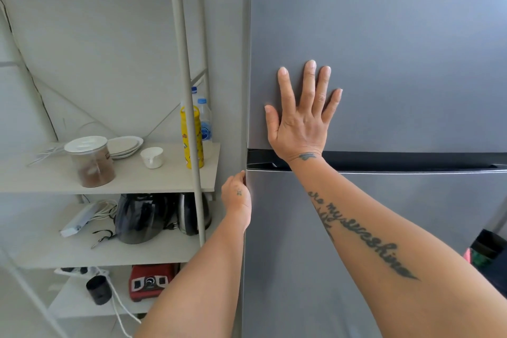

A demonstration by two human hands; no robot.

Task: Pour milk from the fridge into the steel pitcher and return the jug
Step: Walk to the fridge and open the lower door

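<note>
A tall grey fridge (397, 49) fills the right of the view, its upper and lower doors both closed. My right hand (301, 115) lies flat with fingers spread on the upper door, just above the dark gap (411, 160) between the doors. My left hand (237, 199) curls its fingers around the left edge of the lower door (315, 269), near its top corner. No milk jug and no steel pitcher is in view.
A pale shelf rack (153, 181) stands left of the fridge. Its top shelf holds a lidded jar (90, 162), plates (124, 147), a white cup (152, 157), a yellow bottle (192, 140) and water bottles. Lower shelves carry a dark kettle (140, 218), cables and a red appliance (149, 280).
</note>
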